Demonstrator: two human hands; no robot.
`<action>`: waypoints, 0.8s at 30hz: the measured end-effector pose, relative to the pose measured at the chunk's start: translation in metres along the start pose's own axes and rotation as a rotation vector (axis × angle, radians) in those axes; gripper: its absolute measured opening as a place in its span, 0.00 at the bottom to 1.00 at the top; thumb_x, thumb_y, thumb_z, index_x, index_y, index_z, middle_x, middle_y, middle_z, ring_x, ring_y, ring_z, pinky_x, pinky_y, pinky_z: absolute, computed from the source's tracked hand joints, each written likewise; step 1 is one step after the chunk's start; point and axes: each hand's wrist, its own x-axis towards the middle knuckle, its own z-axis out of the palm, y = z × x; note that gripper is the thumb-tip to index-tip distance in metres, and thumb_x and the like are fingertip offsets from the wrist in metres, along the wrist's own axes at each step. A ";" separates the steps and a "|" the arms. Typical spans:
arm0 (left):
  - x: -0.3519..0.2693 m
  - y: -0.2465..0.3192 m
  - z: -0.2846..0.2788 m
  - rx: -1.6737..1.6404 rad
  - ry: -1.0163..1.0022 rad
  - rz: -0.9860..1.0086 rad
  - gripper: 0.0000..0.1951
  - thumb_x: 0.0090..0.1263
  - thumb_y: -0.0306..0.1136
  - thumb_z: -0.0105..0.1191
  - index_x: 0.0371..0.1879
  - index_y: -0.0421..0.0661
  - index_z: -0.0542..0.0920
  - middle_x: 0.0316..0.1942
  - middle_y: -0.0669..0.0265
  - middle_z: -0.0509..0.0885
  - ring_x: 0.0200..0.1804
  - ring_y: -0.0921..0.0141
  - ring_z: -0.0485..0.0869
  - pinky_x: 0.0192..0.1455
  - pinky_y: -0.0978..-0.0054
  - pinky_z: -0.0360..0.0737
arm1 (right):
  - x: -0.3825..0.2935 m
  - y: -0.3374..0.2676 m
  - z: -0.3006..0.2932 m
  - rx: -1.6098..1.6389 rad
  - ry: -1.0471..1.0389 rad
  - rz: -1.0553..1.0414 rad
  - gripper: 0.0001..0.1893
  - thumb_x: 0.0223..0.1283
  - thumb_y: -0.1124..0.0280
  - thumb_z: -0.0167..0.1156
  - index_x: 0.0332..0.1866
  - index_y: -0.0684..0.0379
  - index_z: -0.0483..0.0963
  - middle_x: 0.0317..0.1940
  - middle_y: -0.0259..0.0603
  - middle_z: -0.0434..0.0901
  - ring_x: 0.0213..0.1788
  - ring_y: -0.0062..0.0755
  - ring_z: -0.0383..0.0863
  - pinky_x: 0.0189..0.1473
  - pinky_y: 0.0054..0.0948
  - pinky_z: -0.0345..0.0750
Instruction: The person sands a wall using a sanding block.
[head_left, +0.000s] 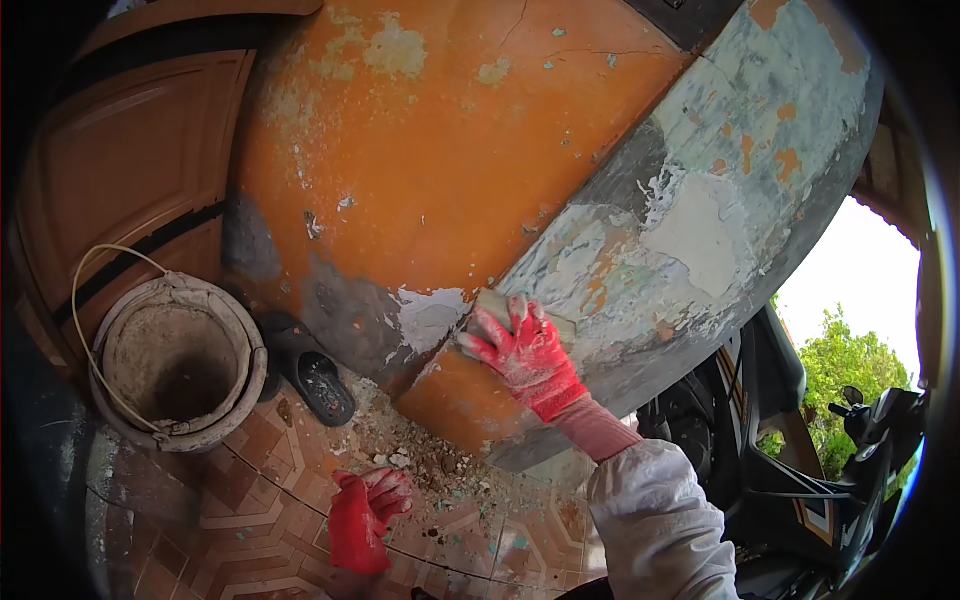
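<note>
My right hand, in a dusty red glove, is shut on a pale flat block pressed to the lower part of the pillar, where paint has flaked off to grey and white. What the block is cannot be made out. Beside it, the orange wall has bare patches and cracks. My left hand, also in a red glove, hangs above the tiled floor, fingers curled; nothing shows in it.
A crusted bucket with a wire handle stands at left near a brown panelled door. Dark sandals lie beside it. Rubble litters the tiles along the wall's foot. A motorbike stands at right.
</note>
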 end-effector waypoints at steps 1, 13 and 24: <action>-0.002 0.000 0.001 0.006 0.002 -0.016 0.29 0.77 0.48 0.46 0.58 0.27 0.74 0.50 0.46 0.85 0.46 0.58 0.87 0.48 0.62 0.86 | -0.017 -0.015 0.029 0.097 0.000 0.109 0.27 0.61 0.45 0.59 0.65 0.37 0.71 0.65 0.53 0.69 0.62 0.63 0.70 0.62 0.57 0.71; -0.002 0.017 -0.011 -0.047 0.015 0.058 0.27 0.78 0.52 0.48 0.57 0.35 0.73 0.53 0.48 0.83 0.49 0.56 0.85 0.50 0.59 0.83 | 0.092 0.033 -0.067 -0.097 0.173 0.179 0.29 0.58 0.59 0.64 0.67 0.40 0.69 0.68 0.41 0.67 0.60 0.59 0.71 0.59 0.52 0.72; -0.005 0.037 -0.031 -0.039 0.080 0.165 0.29 0.80 0.52 0.45 0.58 0.31 0.73 0.50 0.49 0.84 0.48 0.59 0.85 0.49 0.61 0.84 | 0.072 0.002 -0.040 -0.006 -0.041 0.018 0.30 0.60 0.59 0.61 0.70 0.37 0.67 0.72 0.36 0.63 0.66 0.59 0.66 0.63 0.54 0.69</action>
